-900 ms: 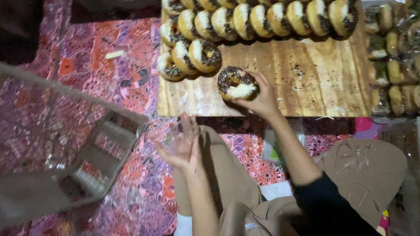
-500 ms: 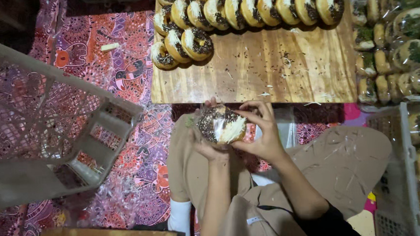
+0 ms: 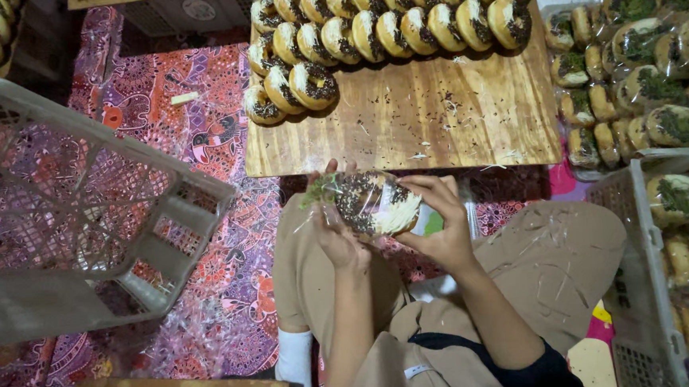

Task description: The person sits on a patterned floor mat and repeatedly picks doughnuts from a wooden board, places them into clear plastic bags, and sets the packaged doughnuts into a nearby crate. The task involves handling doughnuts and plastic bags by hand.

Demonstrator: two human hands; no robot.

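In the head view, a chocolate-sprinkled doughnut [image 3: 377,203] in a clear plastic wrapper [image 3: 325,195] was held between both hands above the lap, just in front of the near edge of the wooden board [image 3: 436,124]. The left hand [image 3: 339,234] was placed under and behind the doughnut, its fingers curled up against the wrapper on the left side. The right hand [image 3: 442,223] was closed on the doughnut's right side, with the thumb pressed on the pale edge and the fingers wrapped over the top. A loose end of the wrapper was seen sticking out toward the left, past the left hand's fingertips.

On the far part of the board, rows of unwrapped doughnuts [image 3: 382,20] were stood on edge, leaning against one another; the near part of the board was scattered with crumbs and sprinkles. To the right, wrapped doughnuts [image 3: 639,64] were piled beside the board, and more were kept in a white crate [image 3: 637,279] near the right knee. A second white plastic crate [image 3: 75,226] was seen tilted at the left, over a patterned red cloth [image 3: 197,131]
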